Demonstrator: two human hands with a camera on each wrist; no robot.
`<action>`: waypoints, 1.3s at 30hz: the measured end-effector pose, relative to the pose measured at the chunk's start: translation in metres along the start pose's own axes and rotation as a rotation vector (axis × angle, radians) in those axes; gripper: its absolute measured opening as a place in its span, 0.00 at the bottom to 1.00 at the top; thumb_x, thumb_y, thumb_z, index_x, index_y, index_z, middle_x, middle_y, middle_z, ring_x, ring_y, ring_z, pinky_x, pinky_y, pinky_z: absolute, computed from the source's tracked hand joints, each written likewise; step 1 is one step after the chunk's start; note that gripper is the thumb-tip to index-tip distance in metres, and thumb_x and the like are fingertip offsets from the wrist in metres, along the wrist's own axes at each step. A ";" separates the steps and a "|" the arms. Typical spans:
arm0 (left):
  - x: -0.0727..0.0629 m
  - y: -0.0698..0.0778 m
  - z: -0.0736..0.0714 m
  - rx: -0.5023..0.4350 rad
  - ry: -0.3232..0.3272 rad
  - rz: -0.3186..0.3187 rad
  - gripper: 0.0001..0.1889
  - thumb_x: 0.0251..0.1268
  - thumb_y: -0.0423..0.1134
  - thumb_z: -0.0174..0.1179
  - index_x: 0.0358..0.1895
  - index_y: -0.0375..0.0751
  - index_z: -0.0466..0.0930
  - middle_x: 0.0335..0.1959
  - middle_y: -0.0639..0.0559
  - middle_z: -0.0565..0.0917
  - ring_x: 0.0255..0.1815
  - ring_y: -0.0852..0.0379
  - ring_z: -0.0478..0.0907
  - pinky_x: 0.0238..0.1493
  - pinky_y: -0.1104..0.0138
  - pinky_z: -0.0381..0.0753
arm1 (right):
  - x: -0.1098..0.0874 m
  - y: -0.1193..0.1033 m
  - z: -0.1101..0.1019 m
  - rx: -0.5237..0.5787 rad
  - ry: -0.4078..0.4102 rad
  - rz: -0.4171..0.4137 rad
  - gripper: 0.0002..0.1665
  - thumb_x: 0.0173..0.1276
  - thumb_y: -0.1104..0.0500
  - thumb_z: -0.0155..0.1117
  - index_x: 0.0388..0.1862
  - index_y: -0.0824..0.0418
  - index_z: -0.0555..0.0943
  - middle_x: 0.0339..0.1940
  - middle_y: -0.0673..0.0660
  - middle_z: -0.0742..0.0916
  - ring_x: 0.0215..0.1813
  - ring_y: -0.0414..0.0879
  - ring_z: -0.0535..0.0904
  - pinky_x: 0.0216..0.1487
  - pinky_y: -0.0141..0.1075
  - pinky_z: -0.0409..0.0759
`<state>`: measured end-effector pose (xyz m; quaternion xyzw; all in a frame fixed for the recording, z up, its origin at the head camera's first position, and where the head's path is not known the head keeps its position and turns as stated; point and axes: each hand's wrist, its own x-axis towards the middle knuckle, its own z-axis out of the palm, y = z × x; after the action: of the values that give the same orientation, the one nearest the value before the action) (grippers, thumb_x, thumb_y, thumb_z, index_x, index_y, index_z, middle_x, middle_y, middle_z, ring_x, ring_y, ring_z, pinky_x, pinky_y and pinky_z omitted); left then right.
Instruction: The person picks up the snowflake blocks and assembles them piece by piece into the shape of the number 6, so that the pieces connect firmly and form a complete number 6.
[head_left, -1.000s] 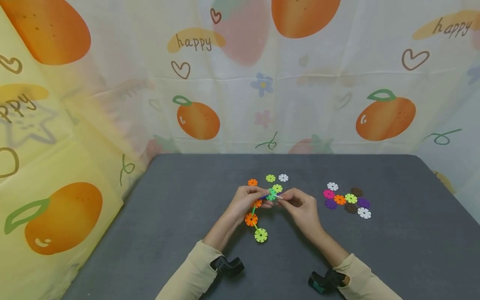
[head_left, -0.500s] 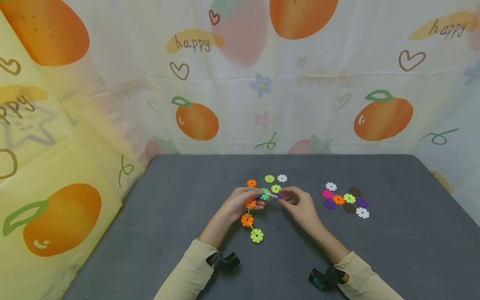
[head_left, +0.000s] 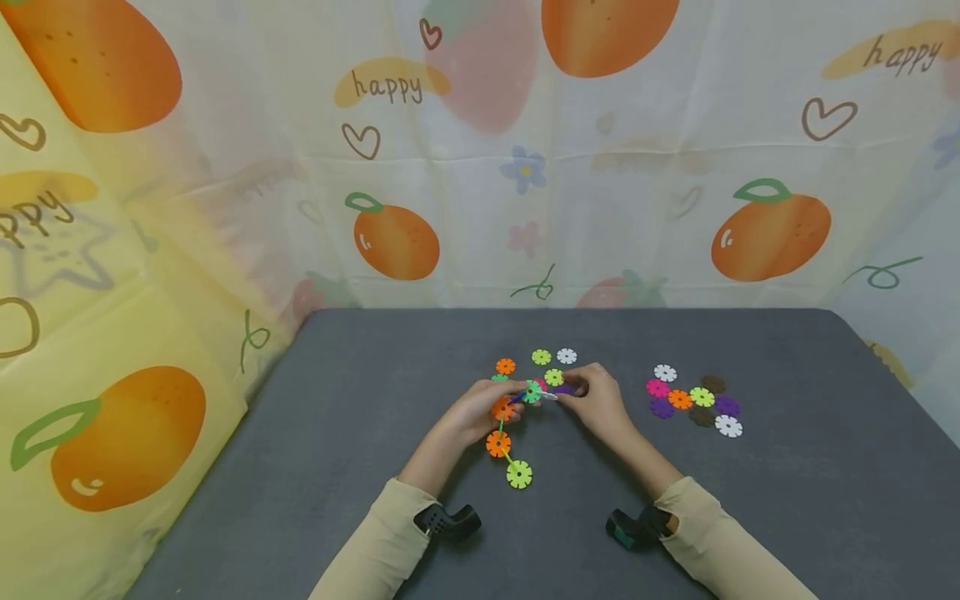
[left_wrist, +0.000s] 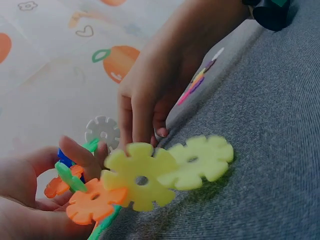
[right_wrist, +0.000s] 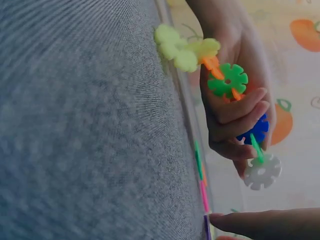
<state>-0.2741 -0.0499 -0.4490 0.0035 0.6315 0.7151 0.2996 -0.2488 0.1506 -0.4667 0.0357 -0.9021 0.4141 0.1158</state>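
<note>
My surface is dark grey with a woven look and rounded far corners. On the right I've got nine notched discs bunched up: two white, two brown, two purple, plus pink, orange and yellow-green. Around the middle, toward the far edge: an orange disc, a white disc, two yellow-green discs, and partly hidden purple, pink and green ones.

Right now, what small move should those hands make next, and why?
Probably the right hand should pinch up the purple notched disc from the table. It is reaching right to that disc, the left hand holds the disc chain, and the white end disc shows free notches that another disc could likely slot into.
</note>
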 end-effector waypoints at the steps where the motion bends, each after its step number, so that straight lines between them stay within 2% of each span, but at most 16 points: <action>1: 0.000 0.000 0.000 -0.001 -0.002 -0.005 0.17 0.71 0.41 0.57 0.52 0.29 0.80 0.31 0.50 0.86 0.21 0.64 0.71 0.27 0.76 0.77 | 0.000 0.000 0.000 -0.005 -0.007 0.007 0.20 0.54 0.66 0.76 0.46 0.70 0.85 0.39 0.63 0.82 0.35 0.48 0.76 0.37 0.32 0.73; 4: 0.000 0.000 -0.001 -0.012 -0.003 -0.015 0.17 0.71 0.41 0.57 0.52 0.30 0.80 0.32 0.49 0.86 0.21 0.64 0.71 0.26 0.76 0.76 | 0.001 0.000 -0.001 -0.012 -0.030 0.026 0.21 0.53 0.66 0.76 0.48 0.71 0.84 0.39 0.63 0.80 0.35 0.48 0.75 0.38 0.33 0.72; 9: 0.001 0.000 -0.002 -0.021 0.004 -0.014 0.16 0.70 0.40 0.58 0.52 0.30 0.80 0.33 0.49 0.87 0.22 0.65 0.72 0.26 0.76 0.76 | 0.003 0.000 -0.003 -0.020 -0.039 0.010 0.25 0.54 0.65 0.76 0.51 0.71 0.83 0.40 0.63 0.80 0.35 0.47 0.75 0.38 0.32 0.73; 14: 0.002 -0.001 -0.002 -0.029 0.005 -0.022 0.15 0.70 0.41 0.59 0.50 0.32 0.81 0.31 0.52 0.85 0.23 0.65 0.73 0.27 0.77 0.78 | 0.002 -0.002 -0.003 -0.023 -0.044 0.011 0.21 0.52 0.64 0.77 0.45 0.72 0.84 0.38 0.63 0.78 0.34 0.47 0.73 0.36 0.31 0.71; 18: 0.002 -0.001 -0.003 -0.032 0.007 -0.032 0.14 0.70 0.43 0.60 0.47 0.34 0.81 0.27 0.53 0.81 0.24 0.64 0.73 0.27 0.77 0.78 | 0.000 0.000 -0.004 -0.016 -0.026 0.026 0.16 0.52 0.65 0.78 0.38 0.71 0.86 0.36 0.62 0.78 0.35 0.48 0.76 0.37 0.31 0.73; 23: 0.002 -0.001 -0.002 -0.042 0.016 -0.036 0.19 0.70 0.43 0.59 0.54 0.32 0.78 0.25 0.53 0.80 0.23 0.64 0.73 0.25 0.77 0.78 | -0.004 0.001 -0.007 0.007 -0.021 0.037 0.13 0.52 0.66 0.77 0.35 0.69 0.85 0.34 0.62 0.81 0.35 0.48 0.78 0.35 0.30 0.74; 26: 0.003 -0.001 -0.002 -0.046 0.027 -0.035 0.20 0.70 0.44 0.59 0.57 0.32 0.76 0.24 0.54 0.80 0.21 0.64 0.73 0.24 0.77 0.78 | -0.006 0.001 -0.009 0.057 -0.022 0.046 0.12 0.53 0.68 0.76 0.36 0.68 0.83 0.31 0.62 0.85 0.33 0.46 0.79 0.33 0.27 0.76; 31: 0.003 -0.001 -0.002 -0.032 0.031 -0.024 0.17 0.70 0.43 0.59 0.52 0.33 0.79 0.24 0.52 0.81 0.22 0.63 0.75 0.25 0.76 0.79 | -0.011 0.000 -0.011 0.187 -0.020 0.060 0.08 0.56 0.70 0.73 0.36 0.70 0.85 0.30 0.65 0.88 0.30 0.44 0.84 0.30 0.25 0.81; 35: 0.003 -0.001 -0.003 -0.019 0.016 -0.020 0.14 0.70 0.42 0.59 0.49 0.34 0.81 0.26 0.52 0.81 0.24 0.63 0.76 0.27 0.76 0.79 | -0.016 -0.001 -0.014 0.353 -0.047 0.096 0.09 0.59 0.69 0.71 0.37 0.73 0.84 0.33 0.69 0.88 0.29 0.45 0.86 0.30 0.32 0.86; 39: 0.003 -0.002 -0.003 -0.007 -0.013 -0.014 0.15 0.69 0.39 0.60 0.49 0.30 0.81 0.29 0.52 0.83 0.26 0.63 0.76 0.29 0.76 0.80 | -0.019 -0.003 -0.018 0.507 -0.080 0.166 0.12 0.62 0.67 0.69 0.41 0.76 0.82 0.34 0.71 0.88 0.29 0.45 0.88 0.33 0.38 0.88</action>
<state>-0.2766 -0.0517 -0.4526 0.0027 0.6272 0.7150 0.3087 -0.2269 0.1614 -0.4573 0.0060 -0.7734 0.6330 0.0330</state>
